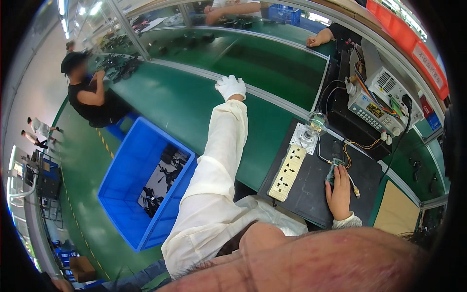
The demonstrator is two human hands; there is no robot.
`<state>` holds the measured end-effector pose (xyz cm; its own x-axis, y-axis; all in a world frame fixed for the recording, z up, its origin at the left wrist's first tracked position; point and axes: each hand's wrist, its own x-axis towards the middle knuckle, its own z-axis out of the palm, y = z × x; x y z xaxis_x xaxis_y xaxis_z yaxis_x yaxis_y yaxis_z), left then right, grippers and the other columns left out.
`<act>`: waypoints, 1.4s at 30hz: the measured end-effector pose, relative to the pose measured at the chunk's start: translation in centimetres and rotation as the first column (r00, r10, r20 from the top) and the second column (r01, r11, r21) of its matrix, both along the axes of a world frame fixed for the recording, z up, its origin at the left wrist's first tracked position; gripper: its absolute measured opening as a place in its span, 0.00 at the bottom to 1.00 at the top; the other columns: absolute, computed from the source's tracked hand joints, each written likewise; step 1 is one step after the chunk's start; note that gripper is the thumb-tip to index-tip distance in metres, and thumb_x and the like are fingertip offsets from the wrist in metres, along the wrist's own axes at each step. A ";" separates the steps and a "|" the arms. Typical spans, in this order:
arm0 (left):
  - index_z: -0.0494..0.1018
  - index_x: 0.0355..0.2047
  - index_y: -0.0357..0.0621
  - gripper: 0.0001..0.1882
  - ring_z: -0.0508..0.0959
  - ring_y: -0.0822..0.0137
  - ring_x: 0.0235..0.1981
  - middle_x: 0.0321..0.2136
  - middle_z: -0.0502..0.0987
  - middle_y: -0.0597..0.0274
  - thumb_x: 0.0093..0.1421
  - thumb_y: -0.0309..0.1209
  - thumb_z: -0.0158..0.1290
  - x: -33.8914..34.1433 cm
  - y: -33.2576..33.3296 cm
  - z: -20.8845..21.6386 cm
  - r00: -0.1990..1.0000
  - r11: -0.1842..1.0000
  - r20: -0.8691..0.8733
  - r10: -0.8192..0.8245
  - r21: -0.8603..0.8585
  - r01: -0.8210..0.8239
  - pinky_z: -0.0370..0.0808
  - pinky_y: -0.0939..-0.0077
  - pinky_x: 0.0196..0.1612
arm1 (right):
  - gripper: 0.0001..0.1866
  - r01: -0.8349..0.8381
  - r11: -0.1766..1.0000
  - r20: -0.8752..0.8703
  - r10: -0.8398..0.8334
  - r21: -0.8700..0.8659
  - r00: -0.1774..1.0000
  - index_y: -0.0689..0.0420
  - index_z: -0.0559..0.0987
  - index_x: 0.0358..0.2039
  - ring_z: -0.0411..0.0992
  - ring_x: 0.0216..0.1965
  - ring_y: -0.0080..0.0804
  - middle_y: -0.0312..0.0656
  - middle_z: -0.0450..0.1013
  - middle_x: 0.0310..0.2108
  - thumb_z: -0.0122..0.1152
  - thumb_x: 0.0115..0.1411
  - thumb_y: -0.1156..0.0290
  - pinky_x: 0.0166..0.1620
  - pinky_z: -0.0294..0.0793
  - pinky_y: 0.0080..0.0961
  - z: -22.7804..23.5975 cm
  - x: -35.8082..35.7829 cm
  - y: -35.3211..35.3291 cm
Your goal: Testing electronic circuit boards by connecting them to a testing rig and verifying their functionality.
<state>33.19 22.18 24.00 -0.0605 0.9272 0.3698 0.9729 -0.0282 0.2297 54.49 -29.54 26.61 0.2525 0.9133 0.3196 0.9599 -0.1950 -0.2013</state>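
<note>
My right hand (340, 193) is bare and lies on a black mat (311, 197), thumb and fingers steadying a small green circuit board (332, 173). The fingers hide part of the board. Thin yellow wires (348, 152) and a white cable (321, 151) run close to its far end. A white cable with a yellowish plug (356, 191) lies just right of this hand. Farther off to the left, my left hand (231, 87) wears a white glove and rests on a metal rail (265, 95) along the bench, its fingers apart and bent over the edge.
A cream power strip (288, 173) and a clear round-topped fixture (314, 127) stand left of the board. Beyond are bench instruments (374, 109). A blue bin (134, 182) with black parts sits left of my arm. Co-workers are at the left (87, 92) and across the line.
</note>
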 end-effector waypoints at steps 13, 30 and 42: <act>0.80 0.50 0.48 0.26 0.73 0.47 0.57 0.51 0.79 0.50 0.68 0.53 0.44 0.2 0.0 0.0 1.000 1.000 -0.004 -0.006 0.000 0.006 0.64 0.44 0.60 | 0.25 -0.051 0.998 0.013 0.050 0.043 0.999 0.64 0.71 0.60 0.61 0.68 0.61 0.60 0.63 0.66 0.61 0.62 0.77 0.69 0.62 0.47 0.2 -0.2 -0.4; 0.81 0.48 0.49 0.25 0.72 0.48 0.57 0.51 0.79 0.52 0.69 0.52 0.45 0.2 0.1 -0.3 1.000 1.000 -0.005 -0.001 0.019 0.001 0.63 0.46 0.60 | 0.24 -0.051 0.998 0.042 0.049 0.047 0.998 0.65 0.72 0.59 0.63 0.66 0.61 0.60 0.65 0.64 0.61 0.62 0.77 0.67 0.65 0.46 0.5 -0.3 -0.4; 0.81 0.48 0.49 0.24 0.72 0.48 0.57 0.51 0.79 0.51 0.69 0.52 0.45 0.2 0.0 -0.2 1.000 1.000 -0.009 0.002 0.011 -0.002 0.63 0.46 0.60 | 0.22 -0.024 0.998 0.079 0.020 0.050 0.997 0.65 0.73 0.58 0.66 0.64 0.59 0.59 0.67 0.62 0.60 0.63 0.77 0.65 0.67 0.45 0.3 -0.6 -0.4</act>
<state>33.38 22.19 23.80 -0.0588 0.9229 0.3806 0.9749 -0.0289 0.2207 53.84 -29.97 26.87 0.2048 0.9004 0.3838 0.9771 -0.1649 -0.1345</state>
